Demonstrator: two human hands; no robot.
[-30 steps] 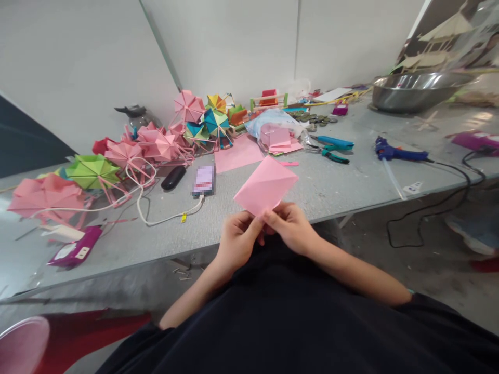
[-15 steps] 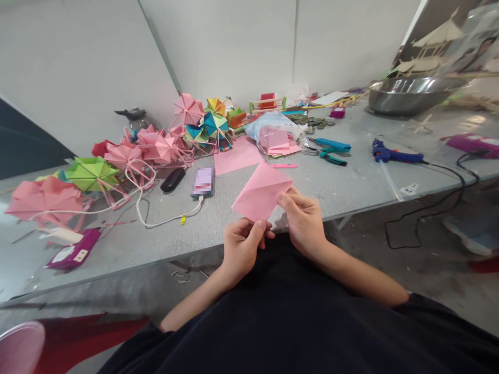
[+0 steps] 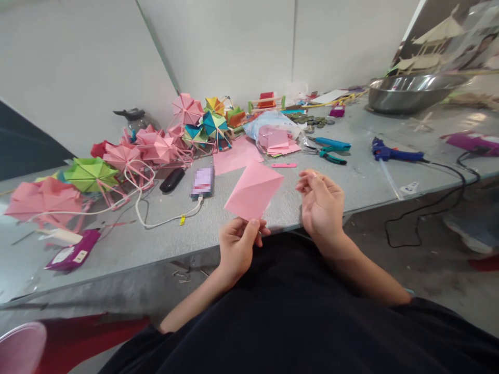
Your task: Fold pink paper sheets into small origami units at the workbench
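Note:
A pink sheet of paper (image 3: 255,189) with a crease across it is pinched at its lower corner by my left hand (image 3: 239,241), thumb on top. The sheet is held above the table's front edge. My right hand (image 3: 323,205) is raised to the right of the paper, apart from it, palm turned inward and fingers loosely curled with nothing in them. Behind the held paper a larger pink sheet (image 3: 237,155) lies flat on the table. Just beyond the hands lies a small pink strip (image 3: 284,165).
Folded paper umbrellas (image 3: 95,174) crowd the left, near a charging phone (image 3: 202,182) with a white cable. Pliers (image 3: 331,156), a blue glue gun (image 3: 395,154) and a steel bowl (image 3: 413,93) stand to the right. A plastic bag (image 3: 268,123) holds pink paper squares.
My right hand has let go of the paper's right side and moved right and slightly up. My left hand has shifted slightly left, still holding the paper.

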